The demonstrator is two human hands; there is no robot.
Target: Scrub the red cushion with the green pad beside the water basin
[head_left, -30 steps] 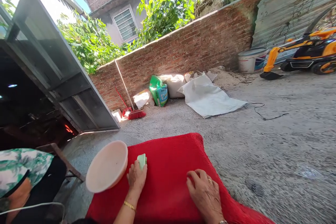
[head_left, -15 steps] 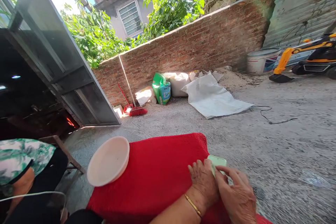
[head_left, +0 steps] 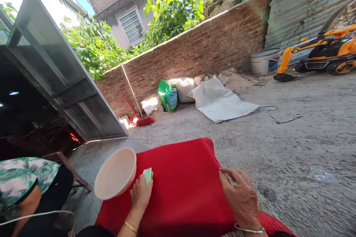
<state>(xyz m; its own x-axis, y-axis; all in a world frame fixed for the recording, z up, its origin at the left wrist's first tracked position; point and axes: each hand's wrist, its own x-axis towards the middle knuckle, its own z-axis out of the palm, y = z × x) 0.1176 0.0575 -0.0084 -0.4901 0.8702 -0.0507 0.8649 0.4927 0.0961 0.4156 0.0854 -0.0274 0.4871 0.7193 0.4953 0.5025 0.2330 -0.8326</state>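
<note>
My left hand (head_left: pixel 141 192) is closed around a light green scrub brush (head_left: pixel 148 176), its bristles showing on the right side. The brush rests on a red cloth (head_left: pixel 178 177) spread over a surface in front of me. Just left of the brush, a pale pink plastic basin (head_left: pixel 115 174) stands tilted in view on the cloth's left part. At the cloth's right edge my right hand (head_left: pixel 240 194) has its thumb and forefinger closed on the border of the cloth. Its other fingers are curled and partly hidden.
A seated person (head_left: pixel 27 181) is at the left beside a wooden chair (head_left: pixel 72 170). Beyond lie a metal door (head_left: pixel 83 107), a red broom (head_left: pixel 145 120), a green bag (head_left: pixel 167 96), a white sheet (head_left: pixel 222 102), a bucket (head_left: pixel 264 62) and a toy excavator (head_left: pixel 319 55).
My left hand has carried the brush from the cloth's right edge leftward, close to the basin. My right hand stays at the right edge. The view has shifted slightly.
</note>
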